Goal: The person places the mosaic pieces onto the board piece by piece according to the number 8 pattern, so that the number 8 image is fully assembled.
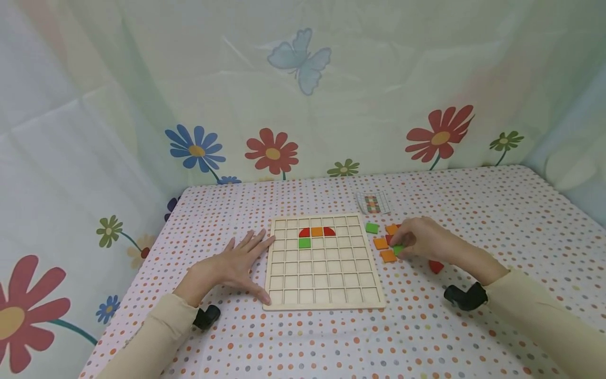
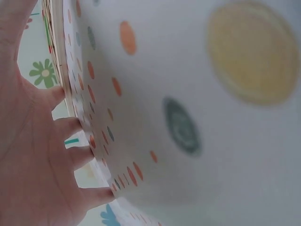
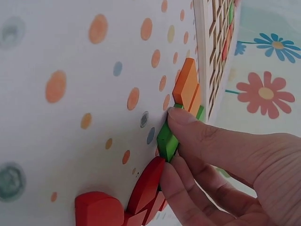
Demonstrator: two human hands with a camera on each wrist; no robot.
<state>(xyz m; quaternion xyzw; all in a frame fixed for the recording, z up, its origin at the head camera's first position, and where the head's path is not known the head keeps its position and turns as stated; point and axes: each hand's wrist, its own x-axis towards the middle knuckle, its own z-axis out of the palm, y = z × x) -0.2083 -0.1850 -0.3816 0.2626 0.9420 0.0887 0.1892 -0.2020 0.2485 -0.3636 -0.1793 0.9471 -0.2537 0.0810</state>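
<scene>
A wooden grid board (image 1: pixel 326 281) lies flat on the table. In its upper cells sit two red quarter-round tiles (image 1: pixel 329 231) with an orange square tile (image 1: pixel 316 232) between them, and a green square tile (image 1: pixel 304 242) lies below the left red one. My left hand (image 1: pixel 236 265) is spread along the board's left edge, thumb and fingers touching it. To the right of the board, my right hand (image 1: pixel 421 239) pinches a green square tile (image 3: pixel 168 140) between thumb and fingertips, among loose orange tiles (image 3: pixel 187 84) and red tiles (image 3: pixel 146 186).
A small pattern card (image 1: pixel 373 203) lies behind the board's right corner. One loose green tile (image 1: pixel 372 228) is near the board's right edge, and a red tile (image 1: pixel 436 267) lies below my right wrist. A dotted cloth (image 1: pixel 322 347) covers the table; a flowered curtain (image 1: pixel 213 79) hangs behind.
</scene>
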